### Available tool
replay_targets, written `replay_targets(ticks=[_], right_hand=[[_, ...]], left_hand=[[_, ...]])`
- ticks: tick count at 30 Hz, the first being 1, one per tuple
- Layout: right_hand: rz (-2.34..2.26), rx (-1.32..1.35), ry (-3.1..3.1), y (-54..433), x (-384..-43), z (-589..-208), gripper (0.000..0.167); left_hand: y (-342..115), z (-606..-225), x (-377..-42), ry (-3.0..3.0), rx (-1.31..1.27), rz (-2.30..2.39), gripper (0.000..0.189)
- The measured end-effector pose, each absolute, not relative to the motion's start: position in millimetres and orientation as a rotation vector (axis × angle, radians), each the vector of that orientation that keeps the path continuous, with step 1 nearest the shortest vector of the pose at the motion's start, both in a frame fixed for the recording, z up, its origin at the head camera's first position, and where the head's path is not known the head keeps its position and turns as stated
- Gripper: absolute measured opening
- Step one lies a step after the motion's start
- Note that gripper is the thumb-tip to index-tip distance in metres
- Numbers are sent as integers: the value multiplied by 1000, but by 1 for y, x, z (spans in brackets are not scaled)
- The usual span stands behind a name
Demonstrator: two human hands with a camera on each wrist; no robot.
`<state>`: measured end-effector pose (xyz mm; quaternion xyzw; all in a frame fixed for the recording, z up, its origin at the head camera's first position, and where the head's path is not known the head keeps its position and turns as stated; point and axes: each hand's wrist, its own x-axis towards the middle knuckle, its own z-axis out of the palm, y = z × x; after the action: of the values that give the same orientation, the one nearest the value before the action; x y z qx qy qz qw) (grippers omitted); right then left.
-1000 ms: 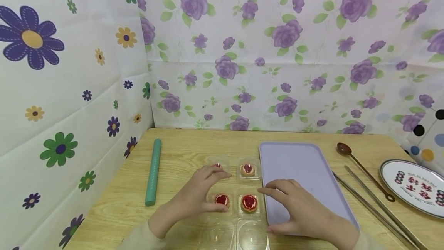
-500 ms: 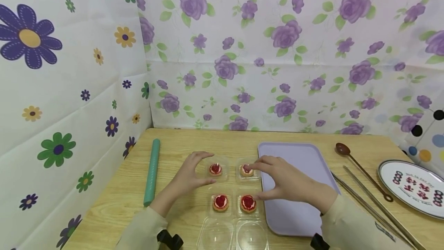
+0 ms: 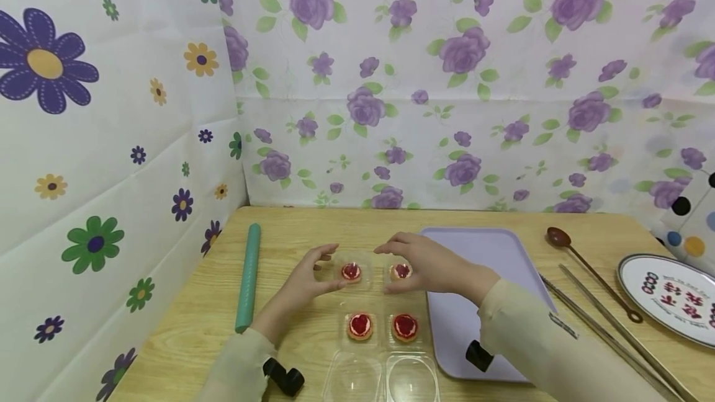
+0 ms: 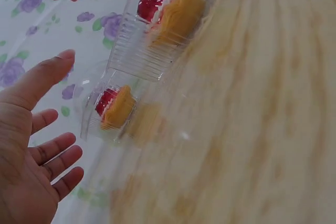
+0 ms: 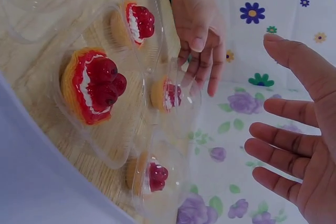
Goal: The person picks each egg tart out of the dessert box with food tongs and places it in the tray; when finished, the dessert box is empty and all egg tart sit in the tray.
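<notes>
Small fruit tarts with red topping and white cream sit in clear plastic boxes on the wooden table. My left hand [image 3: 306, 276] is just left of the far left tart [image 3: 351, 272], fingers and thumb spread apart. Over the far right tart [image 3: 401, 271] reaches my right hand [image 3: 429, 263], partly covering its box in the head view. Both hands hold nothing; the wrist views show loose, parted fingers. Clear lids cover the two far tarts. Nearer me, the front left tart [image 3: 360, 326] and front right tart [image 3: 404, 327] lie in boxes with lids [image 3: 354, 377] folded back.
A lilac tray [image 3: 458, 340] lies right of the boxes, under my right forearm. Farther right are a brown ladle [image 3: 558, 237], long metal rods [image 3: 620, 321] and a white plate [image 3: 678, 293]. At the left lies a green rolling pin [image 3: 248, 278]. Patterned cloth hangs behind and left.
Both hands have moved away from the front tarts toward the far boxes. The right hand has also shifted left off the tray, and the left hand has drawn left, uncovering the far left tart.
</notes>
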<state>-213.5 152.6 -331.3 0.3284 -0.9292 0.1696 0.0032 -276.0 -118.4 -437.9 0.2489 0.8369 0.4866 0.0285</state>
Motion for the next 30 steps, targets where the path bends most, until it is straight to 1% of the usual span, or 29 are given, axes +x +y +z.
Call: replay_targets(ticks=[9,21,30], right_hand=[[492,991,-2988,130,-239,-340,63],[380,969,-3059,103,-264,-352,66],[281,944,-3114,92,-277,-364,70]], left_hand=[[-127,-448,-279,2585,712,1508,80],[-128,-456,-281,2668,739,1452,85],[-126,-459,-285,2733,741,1346,81]])
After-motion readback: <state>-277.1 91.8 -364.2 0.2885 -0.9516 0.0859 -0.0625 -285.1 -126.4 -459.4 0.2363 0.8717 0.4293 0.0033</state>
